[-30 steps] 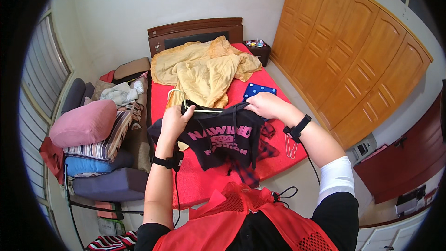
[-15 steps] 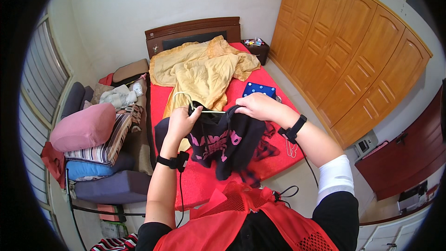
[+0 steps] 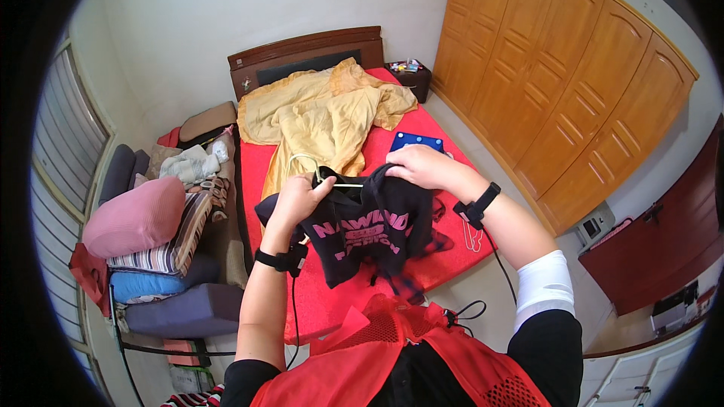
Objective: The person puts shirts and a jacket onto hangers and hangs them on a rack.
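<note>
In front of me hangs a black hoodie [image 3: 347, 256] with pink lettering across its chest, held up over the bed. My left hand [image 3: 300, 197] is closed at its neckline on the left side. My right hand [image 3: 417, 163] pinches the cloth at the right shoulder. A pale hanger [image 3: 305, 160] sits in the neck; its hook sticks up beside my left hand, and its bar shows across the opening. Most of the hanger is hidden inside the garment. Behind and below the hoodie, dark plaid cloth [image 3: 409, 289] lies on the bed.
The bed [image 3: 260, 169] has a red cover and a crumpled yellow blanket [image 3: 324, 128]. A blue dotted box [image 3: 417, 143] and white hangers [image 3: 473, 237] lie at its right. Cushions and a pink bolster [image 3: 136, 215] are piled at left. Wooden wardrobes [image 3: 558, 83] line the right wall.
The hoodie has spread flatter, so its pink lettering faces up more fully. My left hand has lowered slightly and my right hand has moved a little right. Both keep their grip.
</note>
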The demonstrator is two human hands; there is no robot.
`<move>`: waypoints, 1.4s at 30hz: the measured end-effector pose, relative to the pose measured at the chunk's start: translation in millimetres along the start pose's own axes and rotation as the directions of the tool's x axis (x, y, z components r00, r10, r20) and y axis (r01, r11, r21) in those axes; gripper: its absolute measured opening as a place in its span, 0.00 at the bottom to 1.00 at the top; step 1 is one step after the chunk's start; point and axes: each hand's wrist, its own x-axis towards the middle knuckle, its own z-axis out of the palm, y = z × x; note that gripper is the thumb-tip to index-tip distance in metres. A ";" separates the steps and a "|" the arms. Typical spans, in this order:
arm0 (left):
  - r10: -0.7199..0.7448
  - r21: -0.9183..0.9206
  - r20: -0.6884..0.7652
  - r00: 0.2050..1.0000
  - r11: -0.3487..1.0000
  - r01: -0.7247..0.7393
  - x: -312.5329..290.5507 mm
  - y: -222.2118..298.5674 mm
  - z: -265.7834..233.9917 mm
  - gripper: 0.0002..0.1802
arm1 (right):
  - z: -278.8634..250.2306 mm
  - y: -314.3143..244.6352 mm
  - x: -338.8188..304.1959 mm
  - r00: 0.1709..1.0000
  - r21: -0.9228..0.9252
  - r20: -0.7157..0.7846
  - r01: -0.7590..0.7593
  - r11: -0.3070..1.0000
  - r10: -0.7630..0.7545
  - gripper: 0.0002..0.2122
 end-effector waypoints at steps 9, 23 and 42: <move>-0.016 0.098 -0.023 1.000 0.995 0.018 3.0 11.0 26.8 0.36 | 0.5 -14.3 3.5 1.000 0.085 0.022 -0.008 0.996 0.006 0.11; 0.127 0.056 -0.282 0.951 0.992 -0.116 0.9 -7.8 20.2 0.32 | 44.5 5.6 -39.9 0.991 -0.082 -0.137 -0.015 0.996 0.003 0.09; 0.302 0.103 -0.169 0.938 0.952 -0.288 -14.8 -45.6 5.2 0.14 | 42.1 12.3 -45.4 0.917 -0.020 -0.397 -0.060 0.998 0.047 0.08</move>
